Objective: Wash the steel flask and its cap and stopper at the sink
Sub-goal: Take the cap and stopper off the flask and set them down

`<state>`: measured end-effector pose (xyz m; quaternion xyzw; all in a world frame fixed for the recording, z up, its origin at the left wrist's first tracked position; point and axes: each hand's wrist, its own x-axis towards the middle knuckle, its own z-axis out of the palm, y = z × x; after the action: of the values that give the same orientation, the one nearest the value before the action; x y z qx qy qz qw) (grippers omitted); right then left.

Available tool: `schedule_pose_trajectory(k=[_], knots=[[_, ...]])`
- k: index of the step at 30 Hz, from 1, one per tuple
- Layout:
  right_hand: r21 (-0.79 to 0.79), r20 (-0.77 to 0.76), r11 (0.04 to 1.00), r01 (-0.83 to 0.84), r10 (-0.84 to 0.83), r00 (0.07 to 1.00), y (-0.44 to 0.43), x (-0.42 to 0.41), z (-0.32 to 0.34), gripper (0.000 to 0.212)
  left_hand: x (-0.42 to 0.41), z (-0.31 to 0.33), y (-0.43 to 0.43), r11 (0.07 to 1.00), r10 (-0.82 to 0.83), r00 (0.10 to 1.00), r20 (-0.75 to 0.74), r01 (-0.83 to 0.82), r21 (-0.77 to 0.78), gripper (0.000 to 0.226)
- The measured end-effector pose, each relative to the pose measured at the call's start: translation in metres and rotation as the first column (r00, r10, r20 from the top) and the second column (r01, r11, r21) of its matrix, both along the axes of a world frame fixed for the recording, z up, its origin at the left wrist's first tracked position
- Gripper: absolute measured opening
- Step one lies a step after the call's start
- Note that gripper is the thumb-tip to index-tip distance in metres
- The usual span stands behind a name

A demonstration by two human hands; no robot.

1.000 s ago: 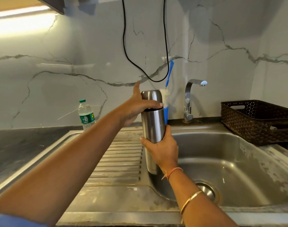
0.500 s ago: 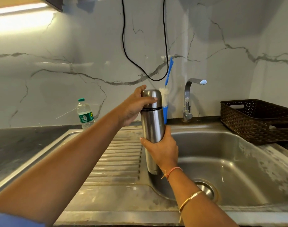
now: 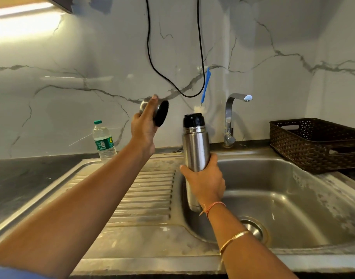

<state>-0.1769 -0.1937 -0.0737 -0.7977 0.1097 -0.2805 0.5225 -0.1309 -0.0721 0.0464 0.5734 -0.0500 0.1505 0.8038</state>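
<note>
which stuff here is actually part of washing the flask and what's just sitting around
Part of the job:
- tall steel flask, in the right hand
- black stopper, in the flask's neck
- steel cap with black lining, in the left hand
- steel sink and chrome tap
- blue-handled brush, probably

Lying about:
- clear plastic water bottle
- brown woven basket
- black hanging cable
</note>
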Motion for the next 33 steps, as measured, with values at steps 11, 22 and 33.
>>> schedule_pose_trajectory(k=[11,22,33], knots=[[0.083,-0.04,0.991,0.109,-0.106,0.994,-0.008,0.004,-0.001,0.066,0.022,-0.071,0.033,0.509,0.291,0.956,-0.032,-0.126,0.852,0.067],[-0.012,-0.046,1.0,-0.008,0.007,0.999,0.002,0.0,-0.005,0.066,0.055,-0.119,0.079,0.423,0.344,0.937,-0.061,-0.097,0.901,0.077],[-0.044,-0.038,0.998,-0.034,0.032,0.999,0.0,0.007,-0.008,0.066,0.08,-0.128,0.085,0.391,0.282,0.958,-0.055,-0.063,0.918,0.071]])
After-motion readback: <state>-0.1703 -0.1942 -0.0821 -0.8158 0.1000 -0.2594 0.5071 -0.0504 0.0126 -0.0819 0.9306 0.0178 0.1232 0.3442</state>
